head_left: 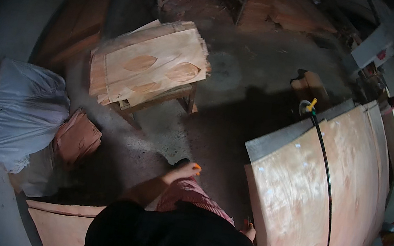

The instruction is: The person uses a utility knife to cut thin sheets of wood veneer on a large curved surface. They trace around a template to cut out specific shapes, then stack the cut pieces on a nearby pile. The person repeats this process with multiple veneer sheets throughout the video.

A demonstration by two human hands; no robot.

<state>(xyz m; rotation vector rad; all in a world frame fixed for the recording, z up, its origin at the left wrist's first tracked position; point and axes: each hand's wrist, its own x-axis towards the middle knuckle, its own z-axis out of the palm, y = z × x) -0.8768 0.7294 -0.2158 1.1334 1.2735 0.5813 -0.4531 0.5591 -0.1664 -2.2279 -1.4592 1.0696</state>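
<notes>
In front of my body my left hand (187,171) hangs with its fingers curled. Something small and orange shows at the fingertips, too small to name. Low beside the near left edge of a large pale plywood sheet (308,189) is my right hand (250,231), partly hidden by my dark shirt. Its fingers look closed around something small and dark that I cannot make out. Across the plywood runs a black hose (326,176), ending at a yellow fitting (312,105) on a round metal piece at the far edge.
Ahead, a stack of veneer sheets (160,60) with oval patches lies on a wooden stand (147,103). To the left are a white plastic-covered bundle (27,109) and reddish veneer pieces (76,136). Another wood sheet (61,230) lies at the near left. Wood pieces (309,84) stand beyond the plywood.
</notes>
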